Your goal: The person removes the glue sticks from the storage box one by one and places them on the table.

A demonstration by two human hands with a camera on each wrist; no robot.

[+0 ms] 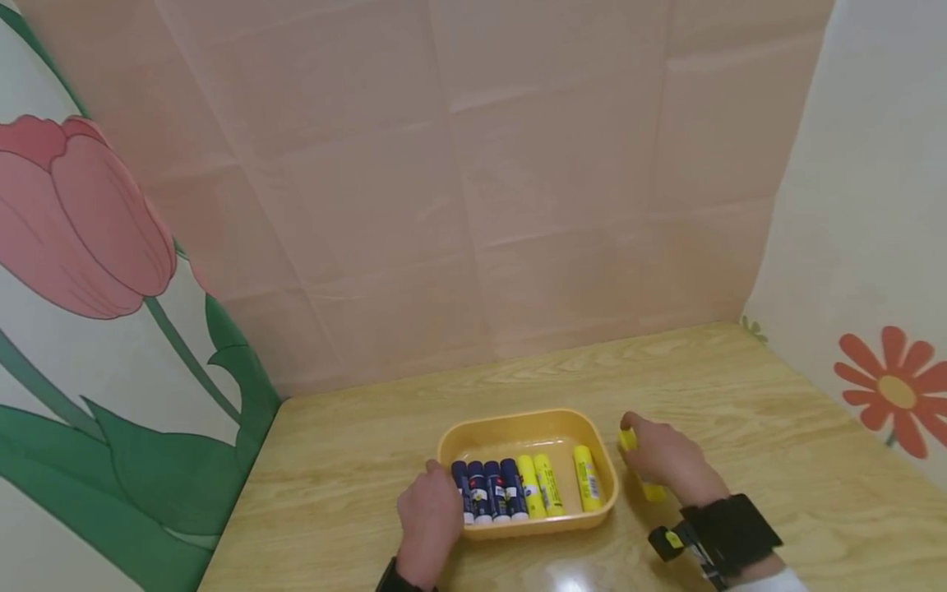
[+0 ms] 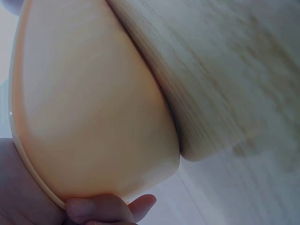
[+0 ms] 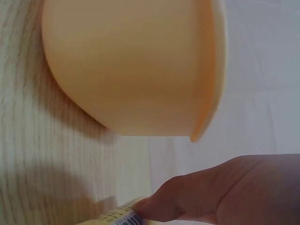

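A yellow plastic basket (image 1: 510,533) stands on the table, its left front corner gripped by my left hand (image 1: 431,508). In the left wrist view, fingers (image 2: 101,209) curl over the rim. Several dark blue glue sticks (image 1: 494,491) lie side by side in the basket's left part. Two yellow glue sticks (image 1: 538,485) lie against them, and a third yellow glue stick (image 1: 587,477) lies apart at the right. Just right of the basket, my right hand (image 1: 669,460) holds another yellow glue stick (image 3: 124,215), with the thumb on its printed label. The hand hides its middle in the head view.
The wood-grain table (image 1: 355,460) extends around the basket. A pinkish sheet (image 1: 473,205) hangs behind it. Flower-printed panels stand at the left (image 1: 96,222) and right (image 1: 873,247). A dark wrist camera mount (image 1: 728,534) is strapped to the right wrist.
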